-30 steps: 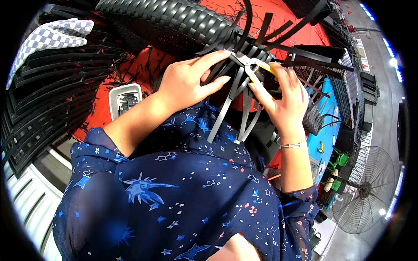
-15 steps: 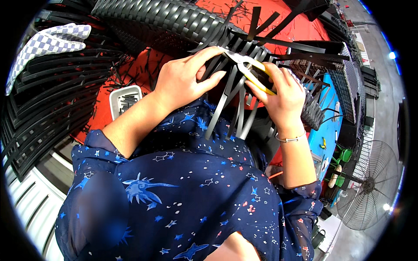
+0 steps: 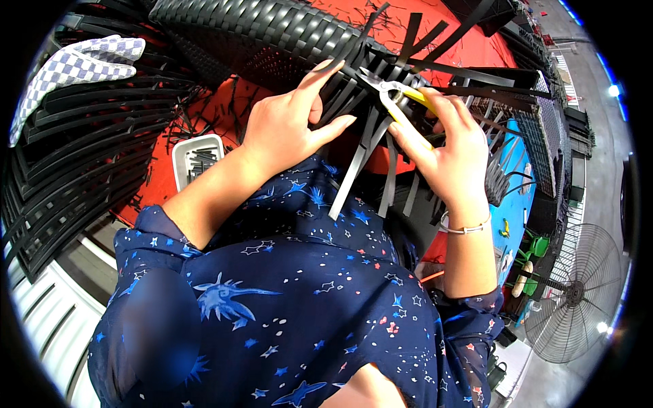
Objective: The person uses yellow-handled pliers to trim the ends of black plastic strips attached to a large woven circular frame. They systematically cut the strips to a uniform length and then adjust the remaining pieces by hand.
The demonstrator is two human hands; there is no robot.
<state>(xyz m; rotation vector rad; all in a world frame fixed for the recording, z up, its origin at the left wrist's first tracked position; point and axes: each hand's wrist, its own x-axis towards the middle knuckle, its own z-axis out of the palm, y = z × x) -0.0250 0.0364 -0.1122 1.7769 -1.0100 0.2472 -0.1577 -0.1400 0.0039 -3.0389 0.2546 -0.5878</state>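
Note:
My right hand (image 3: 452,146) is wrapped round the yellow handles of a pair of snips (image 3: 394,95). Their metal blades point up and left into loose black strips at the end of a woven black piece (image 3: 265,34). On the left of those blades my left hand (image 3: 282,122) has its index finger stretched along the woven edge. Its thumb stands well apart from that finger, and the other fingers are curled. Several loose flat strips (image 3: 357,166) hang down between the two hands, while others stick up and out to the right.
A white tray (image 3: 180,163) of short black offcuts sits on the red surface (image 3: 163,149), where more scraps lie. A checked glove (image 3: 88,58) rests on stacked black woven parts (image 3: 75,136) at left. At right are a blue surface (image 3: 513,197) and a large fan (image 3: 575,292).
My right hand has shifted right with the snips, and their tips have drawn apart from my left fingertip. My left index finger has moved slightly up and left. The hanging strips have swung.

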